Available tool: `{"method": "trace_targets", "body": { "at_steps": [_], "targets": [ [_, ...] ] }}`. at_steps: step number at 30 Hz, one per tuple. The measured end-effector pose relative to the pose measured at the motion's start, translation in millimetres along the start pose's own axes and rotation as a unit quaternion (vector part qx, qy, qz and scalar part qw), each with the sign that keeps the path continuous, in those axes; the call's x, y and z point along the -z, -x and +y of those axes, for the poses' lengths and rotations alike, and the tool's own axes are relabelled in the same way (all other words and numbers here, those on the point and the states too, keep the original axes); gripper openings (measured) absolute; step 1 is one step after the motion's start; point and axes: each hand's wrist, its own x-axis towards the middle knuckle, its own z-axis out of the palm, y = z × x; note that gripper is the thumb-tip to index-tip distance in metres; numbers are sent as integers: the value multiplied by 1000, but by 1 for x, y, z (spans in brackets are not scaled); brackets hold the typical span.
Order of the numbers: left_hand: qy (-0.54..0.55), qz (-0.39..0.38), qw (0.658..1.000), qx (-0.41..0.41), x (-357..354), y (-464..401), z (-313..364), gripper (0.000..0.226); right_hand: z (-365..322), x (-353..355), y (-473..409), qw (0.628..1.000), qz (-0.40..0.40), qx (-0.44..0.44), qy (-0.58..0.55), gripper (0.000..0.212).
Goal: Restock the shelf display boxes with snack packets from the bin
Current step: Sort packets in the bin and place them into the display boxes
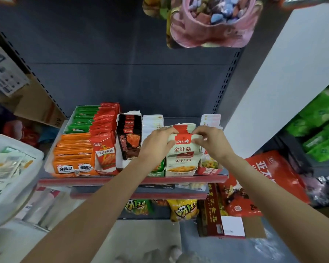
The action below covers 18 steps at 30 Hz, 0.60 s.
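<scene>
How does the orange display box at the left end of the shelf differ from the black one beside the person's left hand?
The orange display box is wide and low, and its orange packets lie stacked almost flat. The black display box is narrow and tall, and its black packets stand upright in a single row. Neither hand touches the orange one; the left hand is just beside the black one. Both sit on the same shelf, open-topped and nearly full.

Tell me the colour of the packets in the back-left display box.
Green packets, clearest in the head view.

The left arm (95, 202) hides most of the green display box (158, 168). The white bin (11, 149) is cut off at the left edge, and its packets (6, 166) look blurry.
</scene>
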Motion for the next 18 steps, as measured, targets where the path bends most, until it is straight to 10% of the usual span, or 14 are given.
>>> {"method": "trace_targets", "body": {
  "at_steps": [18],
  "targets": [
    [19,78,996,27,35,5,-29,20,-53,-31,-14,997,26,58,53,21]
  ]
}}
